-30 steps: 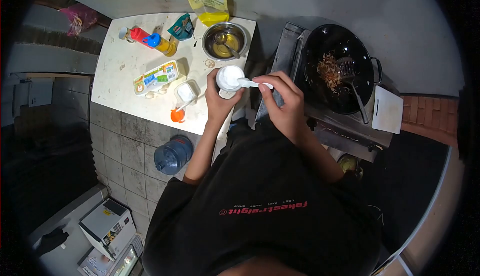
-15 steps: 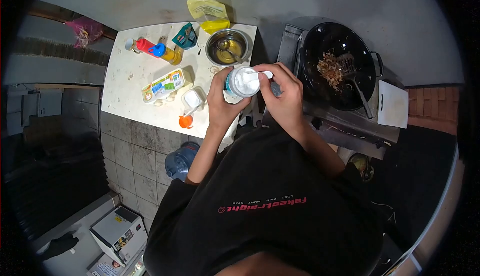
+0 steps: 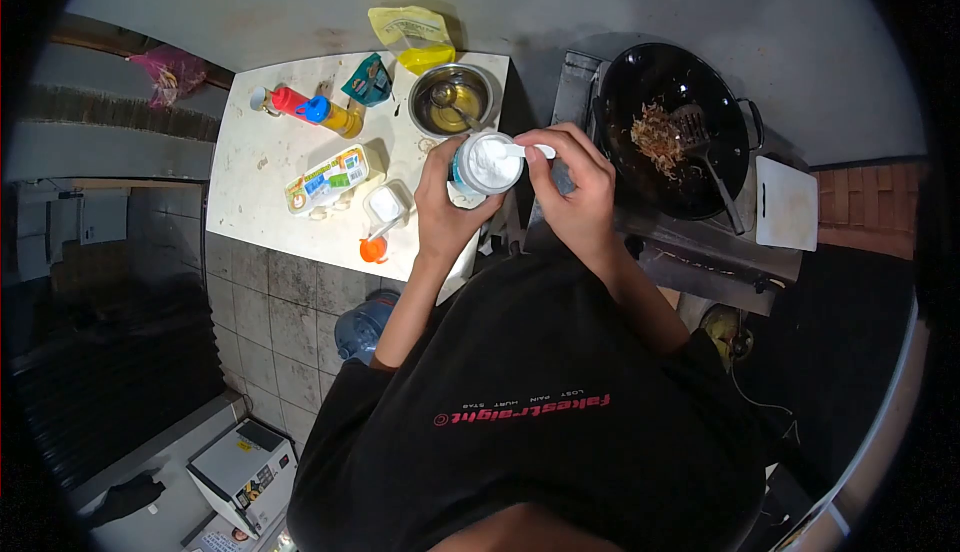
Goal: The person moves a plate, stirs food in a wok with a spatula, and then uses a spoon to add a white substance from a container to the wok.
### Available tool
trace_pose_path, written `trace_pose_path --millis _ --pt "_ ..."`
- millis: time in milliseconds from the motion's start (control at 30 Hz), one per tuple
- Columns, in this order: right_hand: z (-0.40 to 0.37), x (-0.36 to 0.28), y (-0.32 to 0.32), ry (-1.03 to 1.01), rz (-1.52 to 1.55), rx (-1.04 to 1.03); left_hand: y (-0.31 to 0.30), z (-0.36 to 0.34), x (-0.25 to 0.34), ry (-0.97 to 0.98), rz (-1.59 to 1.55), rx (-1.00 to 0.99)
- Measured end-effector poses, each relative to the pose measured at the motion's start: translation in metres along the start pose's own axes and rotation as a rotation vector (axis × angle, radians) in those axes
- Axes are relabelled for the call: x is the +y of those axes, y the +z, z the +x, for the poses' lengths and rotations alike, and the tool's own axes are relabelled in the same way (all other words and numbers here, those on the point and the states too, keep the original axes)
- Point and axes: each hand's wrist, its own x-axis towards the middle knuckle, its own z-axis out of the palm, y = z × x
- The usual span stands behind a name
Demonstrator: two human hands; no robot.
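My left hand is wrapped round an open jar of white powder, held above the table's right edge. Between the thumb and fingers of my right hand is the handle of a small white spoon; its bowl end is inside the jar, at the powder. Just behind the jar stands a steel bowl with yellow liquid and a ladle. A small open container of white stuff sits left of my left hand, near an orange lid.
On the white table are a carton, red and yellow bottles, a teal pouch and a yellow pouch. To the right, a black wok holds shredded food and a spatula, beside a white board.
My right hand has moved slightly right, and the spoon handle with it, while its bowl end stays in the jar. The camera view has shifted a little.
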Motion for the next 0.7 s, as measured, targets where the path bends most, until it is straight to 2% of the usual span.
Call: trace_pose_path --millis 167,233,300,400,533,700 --pt "-0.002 0.006 0.001 -0.149 -0.023 -0.044 0.001 0.001 0.007 -0.022 -0.044 -0.008" --pt "-0.003 0.004 0.001 -0.139 -0.02 -0.029 0.001 0.002 0.009 -0.016 -0.04 -0.014" --pt "-0.003 0.003 0.0 0.011 0.046 0.001 0.001 0.001 0.009 -0.006 -0.03 -0.002" --pt "-0.007 0.015 0.004 0.11 0.178 0.009 0.002 -0.002 0.009 -0.012 -0.025 -0.004" --pt "-0.009 0.011 0.003 0.119 0.169 -0.034 0.002 -0.003 0.009 0.017 0.019 0.003" --pt "-0.013 0.019 0.003 0.209 0.296 0.022 0.002 -0.007 0.009 -0.014 0.025 0.002"
